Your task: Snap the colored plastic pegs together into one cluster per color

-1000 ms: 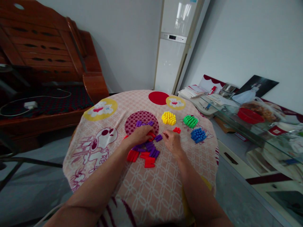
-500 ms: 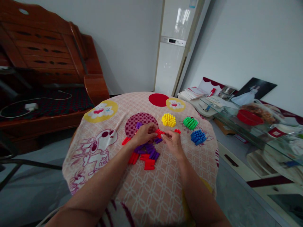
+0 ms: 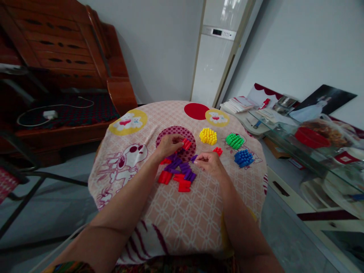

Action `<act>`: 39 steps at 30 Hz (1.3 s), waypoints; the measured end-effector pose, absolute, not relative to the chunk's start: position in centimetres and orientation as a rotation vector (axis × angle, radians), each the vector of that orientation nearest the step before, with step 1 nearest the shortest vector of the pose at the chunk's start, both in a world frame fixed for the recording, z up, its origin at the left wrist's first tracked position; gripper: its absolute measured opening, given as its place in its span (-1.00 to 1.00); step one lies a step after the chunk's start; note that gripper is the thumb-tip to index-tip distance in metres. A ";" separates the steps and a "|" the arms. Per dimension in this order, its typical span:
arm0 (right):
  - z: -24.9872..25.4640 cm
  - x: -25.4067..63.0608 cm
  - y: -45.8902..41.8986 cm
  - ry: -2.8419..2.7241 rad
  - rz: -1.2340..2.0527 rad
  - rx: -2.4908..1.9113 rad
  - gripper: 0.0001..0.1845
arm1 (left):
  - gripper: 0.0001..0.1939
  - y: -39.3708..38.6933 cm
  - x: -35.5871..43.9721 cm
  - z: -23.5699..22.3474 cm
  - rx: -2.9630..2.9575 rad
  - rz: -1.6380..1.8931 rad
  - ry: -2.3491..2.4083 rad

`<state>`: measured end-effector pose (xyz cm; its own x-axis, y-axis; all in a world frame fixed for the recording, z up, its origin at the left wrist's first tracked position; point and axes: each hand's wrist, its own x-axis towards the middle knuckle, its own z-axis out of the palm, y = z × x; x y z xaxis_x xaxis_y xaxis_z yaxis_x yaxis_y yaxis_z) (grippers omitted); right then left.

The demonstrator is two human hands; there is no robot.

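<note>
My left hand [image 3: 170, 146] is closed, pinching a few red plastic pieces [image 3: 186, 143] at its fingertips above the patterned circle on the cloth. To the right, my right hand [image 3: 209, 162] has its thumb and forefinger together on a small purple plastic piece [image 3: 194, 158]. Below and between the hands lies a loose pile of purple pieces [image 3: 186, 169] mixed with red pieces [image 3: 184, 185]. Just behind my right hand sits a small red cluster [image 3: 218, 151]. The pieces' exact kind is too small to make out.
Sorted clusters stand farther back: yellow [image 3: 208, 136], green [image 3: 234, 140] and blue [image 3: 243, 158]. A patterned cloth [image 3: 170, 220] covers the round table. On the right is a cluttered glass shelf [image 3: 287, 131]; on the left, a wooden bench [image 3: 122, 94].
My hands have moved apart from the red pieces they both touched. The left keeps red pieces and has lifted slightly; the right has moved to a purple piece. The camera view has shifted.
</note>
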<state>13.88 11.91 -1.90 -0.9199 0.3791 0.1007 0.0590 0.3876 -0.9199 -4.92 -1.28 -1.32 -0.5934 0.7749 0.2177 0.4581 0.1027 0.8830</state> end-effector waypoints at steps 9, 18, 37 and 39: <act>0.2 14.3 8.1 -3.102 1.193 0.098 -0.86 | -0.60 -1.7 -5.1 -1.2 1.011 1.595 2.002; -0.3 15.2 12.4 -2.236 1.868 -0.291 -0.70 | -0.59 -1.6 -4.9 -1.1 1.041 1.571 1.977; -2.8 16.6 18.2 -2.414 0.749 -0.667 -0.91 | -0.64 -0.8 -5.6 -2.6 1.268 1.418 2.127; -2.4 16.5 18.0 -2.413 0.582 -0.692 -0.91 | -0.64 -0.8 -5.5 -2.6 1.267 1.423 2.118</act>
